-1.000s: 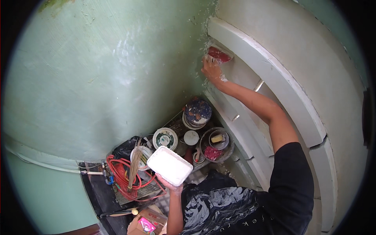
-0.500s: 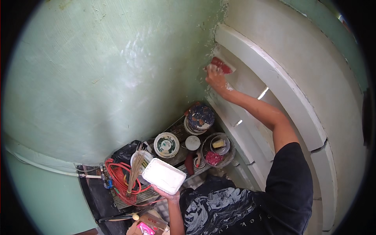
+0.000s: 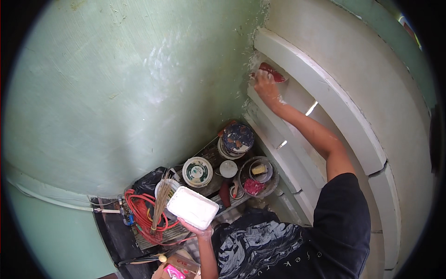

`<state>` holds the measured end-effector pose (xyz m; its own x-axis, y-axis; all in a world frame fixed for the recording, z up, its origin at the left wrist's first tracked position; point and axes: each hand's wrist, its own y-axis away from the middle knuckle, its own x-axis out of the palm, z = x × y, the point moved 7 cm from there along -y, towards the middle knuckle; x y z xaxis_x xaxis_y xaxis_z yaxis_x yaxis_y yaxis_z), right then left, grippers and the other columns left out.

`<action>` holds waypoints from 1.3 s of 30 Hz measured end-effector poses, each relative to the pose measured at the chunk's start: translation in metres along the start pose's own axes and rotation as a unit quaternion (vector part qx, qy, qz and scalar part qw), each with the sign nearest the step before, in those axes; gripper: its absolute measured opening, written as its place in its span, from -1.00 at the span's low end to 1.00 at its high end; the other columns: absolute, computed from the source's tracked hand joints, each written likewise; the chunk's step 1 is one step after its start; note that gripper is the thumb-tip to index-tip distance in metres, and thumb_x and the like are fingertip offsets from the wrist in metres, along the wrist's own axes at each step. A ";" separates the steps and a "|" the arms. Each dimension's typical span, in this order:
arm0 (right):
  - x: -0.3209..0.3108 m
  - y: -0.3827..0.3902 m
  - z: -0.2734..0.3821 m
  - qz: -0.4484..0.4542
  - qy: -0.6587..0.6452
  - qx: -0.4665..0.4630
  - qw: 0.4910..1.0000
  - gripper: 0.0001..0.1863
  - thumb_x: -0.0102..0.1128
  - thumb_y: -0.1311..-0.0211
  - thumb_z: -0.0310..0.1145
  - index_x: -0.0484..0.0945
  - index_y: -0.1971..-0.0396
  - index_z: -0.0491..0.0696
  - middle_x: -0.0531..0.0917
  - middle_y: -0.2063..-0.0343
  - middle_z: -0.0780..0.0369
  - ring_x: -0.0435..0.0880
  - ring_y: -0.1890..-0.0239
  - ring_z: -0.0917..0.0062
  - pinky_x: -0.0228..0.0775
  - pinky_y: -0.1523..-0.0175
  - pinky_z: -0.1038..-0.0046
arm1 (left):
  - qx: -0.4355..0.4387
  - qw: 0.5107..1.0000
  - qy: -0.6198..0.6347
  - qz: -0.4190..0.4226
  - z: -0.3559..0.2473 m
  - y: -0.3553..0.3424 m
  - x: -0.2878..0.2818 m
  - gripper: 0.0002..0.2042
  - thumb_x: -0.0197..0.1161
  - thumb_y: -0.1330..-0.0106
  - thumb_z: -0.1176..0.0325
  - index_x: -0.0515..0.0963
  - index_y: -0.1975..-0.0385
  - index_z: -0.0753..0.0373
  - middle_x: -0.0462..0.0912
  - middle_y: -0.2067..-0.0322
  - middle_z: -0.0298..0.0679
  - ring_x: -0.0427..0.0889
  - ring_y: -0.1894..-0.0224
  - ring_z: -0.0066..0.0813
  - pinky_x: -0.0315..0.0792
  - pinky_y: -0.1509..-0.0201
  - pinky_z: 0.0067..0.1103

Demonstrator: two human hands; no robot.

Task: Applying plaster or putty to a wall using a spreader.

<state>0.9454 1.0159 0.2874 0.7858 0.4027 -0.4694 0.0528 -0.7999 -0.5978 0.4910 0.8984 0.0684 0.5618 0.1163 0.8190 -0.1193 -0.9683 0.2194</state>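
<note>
My right hand (image 3: 266, 88) is closed on a red putty scraper (image 3: 273, 73), which lies against the recess between the white ledges, close to the corner with the green wall. White smears mark that hand and wrist. Low in the view, my left hand (image 3: 197, 229) grips the near edge of a white rectangular tray (image 3: 193, 207) from below. White paste fills the tray, which is held about level. Pale, rough patches run down the corner beside the scraper.
On a plank below stand lidded paint buckets (image 3: 197, 171), a paint-spattered dark bucket (image 3: 238, 138) and a basin (image 3: 274, 188) holding a sponge and a pink cloth. A red hose (image 3: 134, 204) and a stick broom (image 3: 160, 204) lie left of the tray. White curved ledges (image 3: 325, 83) jut out at right.
My right hand and the scraper have shifted slightly right along the recess, and the scraper's angle has changed. The tray in my left hand has moved a little left.
</note>
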 end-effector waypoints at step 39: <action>0.007 0.137 0.024 0.131 -0.140 0.061 0.980 -0.72 0.10 0.07 -0.44 0.59 0.31 -0.21 0.53 0.18 0.16 0.55 0.20 0.45 0.47 0.18 0.51 | -0.023 0.999 -0.012 -0.034 -0.010 0.033 -0.007 -0.29 -0.36 -0.30 -0.30 -0.02 -0.37 -0.02 0.08 -0.35 -0.29 0.19 -0.32 -0.17 0.09 -0.37 -0.22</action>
<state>0.9428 0.9195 0.1862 0.5620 0.3097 -0.7670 -0.2158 -0.8403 -0.4974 0.4749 0.8681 0.0746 0.5890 0.1751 0.7890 -0.1173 -0.9474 0.2978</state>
